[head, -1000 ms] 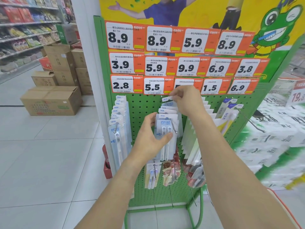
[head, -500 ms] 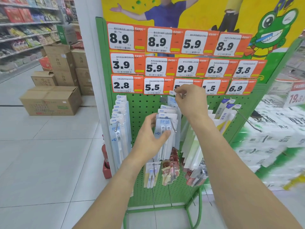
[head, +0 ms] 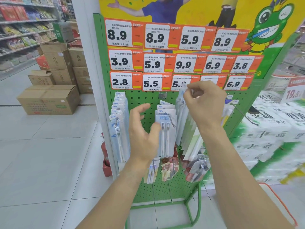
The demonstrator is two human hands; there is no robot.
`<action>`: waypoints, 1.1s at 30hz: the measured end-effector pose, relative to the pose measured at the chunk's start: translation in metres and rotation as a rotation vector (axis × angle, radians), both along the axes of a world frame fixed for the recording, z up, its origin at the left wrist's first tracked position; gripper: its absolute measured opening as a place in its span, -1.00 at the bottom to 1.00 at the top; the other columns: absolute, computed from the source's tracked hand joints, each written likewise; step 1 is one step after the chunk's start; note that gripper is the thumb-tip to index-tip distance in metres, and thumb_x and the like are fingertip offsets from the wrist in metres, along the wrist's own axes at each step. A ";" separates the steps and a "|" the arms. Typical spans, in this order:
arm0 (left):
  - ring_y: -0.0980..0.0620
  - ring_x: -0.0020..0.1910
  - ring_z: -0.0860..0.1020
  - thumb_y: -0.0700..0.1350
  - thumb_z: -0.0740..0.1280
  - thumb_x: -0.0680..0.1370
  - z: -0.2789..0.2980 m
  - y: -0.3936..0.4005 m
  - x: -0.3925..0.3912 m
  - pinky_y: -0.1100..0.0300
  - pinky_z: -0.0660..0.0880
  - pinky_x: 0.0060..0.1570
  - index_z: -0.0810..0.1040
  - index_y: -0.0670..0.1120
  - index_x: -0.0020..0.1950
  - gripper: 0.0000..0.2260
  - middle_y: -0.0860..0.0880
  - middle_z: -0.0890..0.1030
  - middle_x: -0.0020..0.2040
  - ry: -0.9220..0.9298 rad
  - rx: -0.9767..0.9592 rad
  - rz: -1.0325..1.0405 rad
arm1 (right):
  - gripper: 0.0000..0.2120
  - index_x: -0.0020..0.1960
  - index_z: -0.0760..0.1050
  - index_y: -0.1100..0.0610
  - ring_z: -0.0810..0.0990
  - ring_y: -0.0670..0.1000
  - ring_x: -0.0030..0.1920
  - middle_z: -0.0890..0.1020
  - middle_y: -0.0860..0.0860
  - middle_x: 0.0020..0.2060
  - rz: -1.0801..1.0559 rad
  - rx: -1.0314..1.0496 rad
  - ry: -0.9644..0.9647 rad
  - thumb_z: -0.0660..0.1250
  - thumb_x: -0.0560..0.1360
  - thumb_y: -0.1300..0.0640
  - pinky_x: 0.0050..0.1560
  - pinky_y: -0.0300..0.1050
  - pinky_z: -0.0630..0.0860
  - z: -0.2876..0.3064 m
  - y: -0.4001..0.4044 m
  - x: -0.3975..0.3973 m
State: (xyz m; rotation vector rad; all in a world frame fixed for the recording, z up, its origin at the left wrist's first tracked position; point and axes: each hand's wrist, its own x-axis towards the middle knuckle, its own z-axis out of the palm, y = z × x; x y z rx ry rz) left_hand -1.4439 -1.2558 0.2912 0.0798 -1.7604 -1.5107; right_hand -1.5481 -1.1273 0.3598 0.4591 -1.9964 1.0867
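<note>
While the right hand pinches a toothbrush pack by its top, just under the price tags, the left hand — fingers loosely spread, holding nothing — hovers beside the hanging packs.

The pack is a slim, pale-blue blister card, pinched at its top by the right hand. It hangs upright, turned nearly edge-on, just right of the stack and a little higher. The stack is a row of like packs fanned on a metal hook. The front one shows two white-handled toothbrushes under a blue header. The left hand, fingers spread, is just beside its left edge.
</note>
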 end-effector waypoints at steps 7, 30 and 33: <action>0.07 -0.19 0.56 -0.29 0.29 0.55 0.011 0.023 0.032 0.26 0.48 -0.14 0.56 -0.08 -0.09 -0.87 0.07 0.59 -0.21 0.033 -0.143 -0.189 | -0.86 -0.10 0.68 0.11 0.62 -0.04 -0.31 0.65 0.00 -0.27 0.003 -0.239 0.125 0.38 0.46 0.29 -0.23 -0.22 0.53 -0.005 0.031 0.048; -0.13 -0.12 0.67 0.08 0.48 0.50 -0.156 0.046 0.101 -0.05 0.54 0.04 0.66 -0.12 -0.04 -0.73 -0.22 0.72 -0.11 -0.746 0.460 -0.348 | -0.38 -0.04 0.58 0.28 0.46 0.08 -0.26 0.50 0.14 -0.29 0.477 -0.593 -1.182 0.53 0.36 -0.30 -0.11 0.07 0.41 -0.216 0.043 0.135; -0.18 -0.04 0.70 -0.05 0.47 0.56 -0.160 0.044 0.103 -0.09 0.56 0.09 0.68 -0.15 -0.02 -0.84 -0.17 0.74 -0.10 -0.745 0.488 -0.302 | -0.32 -0.09 0.47 0.41 0.27 0.07 -0.29 0.33 0.11 -0.33 0.581 -0.583 -1.183 0.53 0.40 -0.24 -0.19 -0.01 0.28 -0.218 0.043 0.140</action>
